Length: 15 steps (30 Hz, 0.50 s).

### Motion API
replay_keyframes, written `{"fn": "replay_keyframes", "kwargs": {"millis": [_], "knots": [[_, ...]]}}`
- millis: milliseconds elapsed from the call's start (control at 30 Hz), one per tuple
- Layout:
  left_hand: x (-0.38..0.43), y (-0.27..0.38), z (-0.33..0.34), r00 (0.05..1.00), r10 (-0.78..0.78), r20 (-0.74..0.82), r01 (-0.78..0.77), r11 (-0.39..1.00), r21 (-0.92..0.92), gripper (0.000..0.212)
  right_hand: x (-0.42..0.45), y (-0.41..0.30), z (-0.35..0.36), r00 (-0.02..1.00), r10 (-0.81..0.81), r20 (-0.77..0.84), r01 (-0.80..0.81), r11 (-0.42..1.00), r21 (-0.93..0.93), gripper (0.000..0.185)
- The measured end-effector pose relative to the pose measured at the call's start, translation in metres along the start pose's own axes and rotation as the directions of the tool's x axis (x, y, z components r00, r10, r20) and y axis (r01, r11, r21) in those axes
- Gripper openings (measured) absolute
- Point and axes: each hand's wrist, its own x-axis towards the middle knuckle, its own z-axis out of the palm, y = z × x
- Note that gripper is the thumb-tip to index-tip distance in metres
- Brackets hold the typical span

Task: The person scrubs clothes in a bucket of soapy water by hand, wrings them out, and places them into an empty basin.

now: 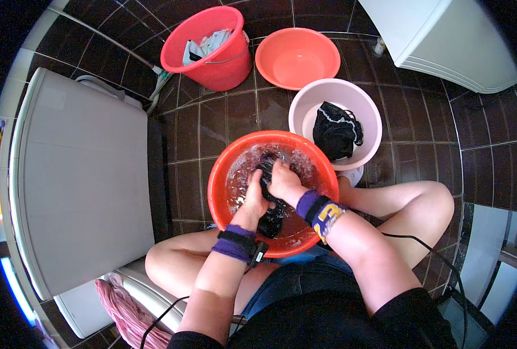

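Between my knees stands a red plastic basin [214, 192] of sudsy water. My left hand [255, 196] and my right hand [283, 181] are inside it, both gripping a wet black cloth [266, 174]. Part of the black fabric hangs below my hands into the water near the basin's lower side. The fingertips are partly hidden by the cloth and the splashing. Just beyond, at the upper right, a pale pink basin [300, 107] holds a black garment [335, 135] with light lace trim and thin straps.
An orange basin [298, 59] and a red bucket [223, 72] with pale cloths stand farther back on the dark tiled floor. A white appliance [84, 183] is at the left, a white cabinet [455, 48] at the upper right. Pink fabric [129, 314] hangs at lower left. Cables run by both arms.
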Motion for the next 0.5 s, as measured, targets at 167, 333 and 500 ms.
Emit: {"fn": "replay_keyframes", "kwargs": {"millis": [167,333,500], "knots": [[-0.034,0.027,0.008,0.964,0.190,0.185,-0.075,0.866,-0.494,0.056,-0.063,-0.049,-0.043,0.925,-0.362,-0.116,0.369,0.928,0.046,0.032],[-0.074,0.038,0.036,0.880,0.253,0.403,-0.149,0.951,-0.271,0.049,-0.108,-0.065,-0.064,0.859,-0.497,-0.127,0.511,0.850,0.131,0.030],[-0.085,0.015,0.025,0.836,0.271,0.477,-0.139,0.946,-0.294,0.040,-0.111,-0.055,-0.061,0.839,-0.457,-0.296,0.513,0.845,0.152,0.032]]}}
